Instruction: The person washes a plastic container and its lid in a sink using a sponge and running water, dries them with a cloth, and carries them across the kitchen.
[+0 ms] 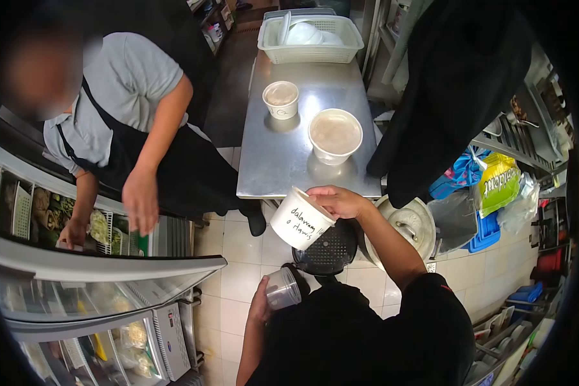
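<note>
My right hand (338, 201) grips a white paper tub (294, 224) by its rim, tilted, in front of the steel table. Black handwriting runs across the tub's side, and its inside is mostly hidden. Lower down on the left, my left hand (260, 302) is closed around a clear plastic container (283, 289), held near my body. On the table stand a larger lidded white tub (335, 149) and a smaller lidded tub (281, 111) with marks on its side.
The steel table (254, 174) carries a pale plastic basket (312, 55) of white items at its far end. A black perforated stool (326, 248) and a large lidded pot (402, 225) stand below. At left, a co-worker (131, 71) reaches into an open food chiller (70, 219).
</note>
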### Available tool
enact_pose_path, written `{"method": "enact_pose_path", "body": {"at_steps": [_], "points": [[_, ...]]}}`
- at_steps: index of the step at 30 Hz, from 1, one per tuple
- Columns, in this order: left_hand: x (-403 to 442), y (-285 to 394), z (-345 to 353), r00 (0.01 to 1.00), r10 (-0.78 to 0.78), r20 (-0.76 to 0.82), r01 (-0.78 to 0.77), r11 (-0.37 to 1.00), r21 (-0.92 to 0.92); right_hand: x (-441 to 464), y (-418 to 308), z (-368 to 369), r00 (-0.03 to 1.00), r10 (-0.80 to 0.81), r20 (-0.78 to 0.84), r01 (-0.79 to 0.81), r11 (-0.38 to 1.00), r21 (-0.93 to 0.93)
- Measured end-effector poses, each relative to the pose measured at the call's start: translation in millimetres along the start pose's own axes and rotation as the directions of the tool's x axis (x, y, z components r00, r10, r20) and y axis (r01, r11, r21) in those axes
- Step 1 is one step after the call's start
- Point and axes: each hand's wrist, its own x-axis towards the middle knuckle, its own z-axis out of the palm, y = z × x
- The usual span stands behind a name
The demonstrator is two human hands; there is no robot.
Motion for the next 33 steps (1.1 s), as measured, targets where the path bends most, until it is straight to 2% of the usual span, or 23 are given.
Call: {"method": "enact_pose_path", "body": {"at_steps": [2,4,6,8,9,11,12,13,14,15,16,18,19,24,25,26,31,33], "points": [[-1.1,-0.4,2.0,1.000,-0.003,-0.022,0.003,1.000,-0.007,-1.4,-0.6,-0.4,0.998,0.040,-0.046,-0.038,0.998,0.044],[-1.9,-2.4,2.6,0.999,-0.011,-0.046,0.010,1.000,-0.019,-5.5,-3.9,-1.3,0.999,0.011,-0.053,-0.009,1.000,0.027],[1.2,-4.3,-2.0,1.000,0.029,0.010,-0.029,0.999,-0.027,-9.6,-8.4,3.8,0.998,-0.016,-0.060,0.016,1.000,0.012],[4.7,-8.3,-7.7,0.996,0.086,0.004,-0.086,0.995,-0.046,-15.4,-15.2,18.1,0.940,-0.210,-0.269,0.119,0.941,-0.317],[5.7,-9.2,-9.9,0.990,0.141,-0.003,-0.141,0.988,-0.066,-21.7,-22.9,25.9,0.940,-0.210,-0.268,0.121,0.942,-0.314],[7.0,-3.5,-16.4,0.979,0.199,0.050,-0.194,0.976,-0.097,-33.8,-37.0,37.1,0.880,-0.384,-0.278,0.062,0.675,-0.735],[6.9,-0.7,-19.0,0.961,0.255,0.104,-0.241,0.961,-0.133,-36.2,-35.7,36.4,0.879,-0.384,-0.282,0.061,0.678,-0.733],[0.7,8.2,-12.2,0.962,0.251,0.107,-0.237,0.963,-0.129,-39.1,-34.7,35.2,0.851,-0.465,-0.243,0.062,0.549,-0.833],[-5.0,17.9,-4.6,0.936,0.318,0.151,-0.277,0.930,-0.242,-42.9,-34.4,33.5,0.821,-0.538,-0.191,0.053,0.405,-0.913],[-11.7,30.8,7.0,0.904,0.385,0.186,-0.305,0.885,-0.352,-48.1,-37.6,32.8,0.818,-0.539,-0.199,0.047,0.409,-0.911],[-14.3,42.0,15.8,0.905,0.380,0.193,-0.299,0.888,-0.349,-53.8,-40.9,35.0,0.826,-0.516,-0.228,0.011,0.418,-0.908],[-13.8,65.2,32.8,0.814,0.544,0.205,-0.410,0.787,-0.462,-62.5,-42.0,34.1,0.829,-0.491,-0.267,-0.035,0.431,-0.902],[-8.4,75.2,37.2,0.815,0.538,0.214,-0.402,0.792,-0.461,-66.1,-40.9,31.5,0.819,-0.499,-0.284,-0.048,0.433,-0.900],[20.5,124.7,65.3,0.660,0.695,0.284,-0.475,0.679,-0.560,-82.7,-28.7,20.0,0.744,-0.562,-0.360,-0.113,0.426,-0.898],[23.3,134.4,76.8,0.645,0.711,0.280,-0.496,0.668,-0.555,-85.7,-26.6,15.7,0.756,-0.479,-0.446,-0.132,0.556,-0.821],[29.7,142.5,85.5,0.640,0.714,0.283,-0.496,0.665,-0.558,-89.2,-24.3,11.6,0.763,-0.384,-0.519,-0.155,0.672,-0.724],[87.0,168.6,112.0,0.633,0.727,0.265,-0.481,0.638,-0.602,-110.2,-15.8,9.2,0.724,-0.381,-0.575,-0.216,0.666,-0.714],[111.1,174.5,120.5,0.656,0.732,0.181,-0.471,0.585,-0.660,-115.8,-12.3,10.1,0.709,-0.405,-0.577,-0.168,0.697,-0.697]]}}
